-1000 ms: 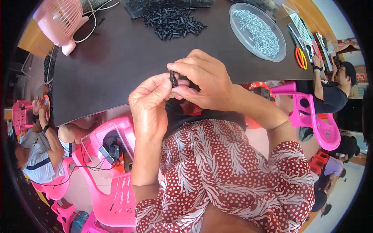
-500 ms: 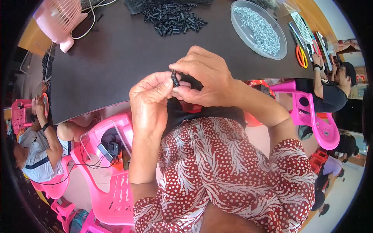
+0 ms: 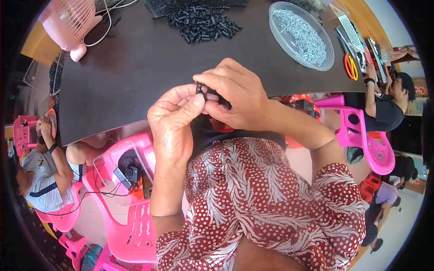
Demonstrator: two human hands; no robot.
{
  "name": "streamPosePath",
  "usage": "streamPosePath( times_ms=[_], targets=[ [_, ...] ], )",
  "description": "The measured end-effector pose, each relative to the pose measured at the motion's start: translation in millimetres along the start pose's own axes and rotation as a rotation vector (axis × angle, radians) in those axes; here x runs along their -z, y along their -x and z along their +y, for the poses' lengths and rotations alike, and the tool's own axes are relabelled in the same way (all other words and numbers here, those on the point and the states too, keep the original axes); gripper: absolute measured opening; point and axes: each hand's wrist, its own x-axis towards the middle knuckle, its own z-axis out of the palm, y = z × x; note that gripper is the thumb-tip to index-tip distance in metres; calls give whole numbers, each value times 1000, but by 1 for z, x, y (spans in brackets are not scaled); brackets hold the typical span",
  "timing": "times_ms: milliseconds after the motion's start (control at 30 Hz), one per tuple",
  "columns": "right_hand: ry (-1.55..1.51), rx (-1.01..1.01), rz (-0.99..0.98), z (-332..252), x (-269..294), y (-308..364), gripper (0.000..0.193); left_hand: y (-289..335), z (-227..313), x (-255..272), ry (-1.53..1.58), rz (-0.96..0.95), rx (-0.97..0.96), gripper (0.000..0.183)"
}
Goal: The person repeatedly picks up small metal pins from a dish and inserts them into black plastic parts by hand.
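Note:
Between my two hands, over the near edge of the dark table, is a small black plastic part [image 3: 199, 87]. My left hand [image 3: 174, 110] pinches it between thumb and fingertips, and the thumb covers its lower end. The index finger of my right hand [image 3: 239, 92] rests at the part's top end, with the right thumb close beneath. Further back on the table lies a heap of similar black plastic parts [image 3: 203, 25]. To its right stands a round clear plastic tub [image 3: 329, 54] holding a pile of small silvery metal pieces [image 3: 302, 38].
A pink fan [image 3: 68, 29] with a white cord stands at the table's back left. Orange-handled scissors [image 3: 350, 67] lie at the right edge. Pink plastic chairs [image 3: 131, 230] surround the table [image 3: 108, 90]. Other people sit at the left [image 3: 47, 180] and right [image 3: 384, 104].
Both hands have shifted slightly left with the black part. My left thumb now covers more of it, and its upper end shows between my fingertips.

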Motion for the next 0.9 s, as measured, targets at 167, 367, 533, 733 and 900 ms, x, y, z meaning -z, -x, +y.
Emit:
streamPosePath(
  times_ms=[167,367,533,733,900],
  targets=[
    [-14,1,-33,-7,3,-3,47,4,-1,2,-5,34,-38,13],
    [-168,-88,-31,-6,10,-5,21,6,-4,8,-157,24,-81,16],
    [-229,-244,-70,-9,15,-14,8,7,-6,9,-210,-10,-38,17],
    [-291,-211,-123,-2,17,-14,4,7,-6,12,-171,-28,5,16],
    [-173,-102,-110,2,16,-14,5,7,-6,10,-201,4,37,17]
  ],
)
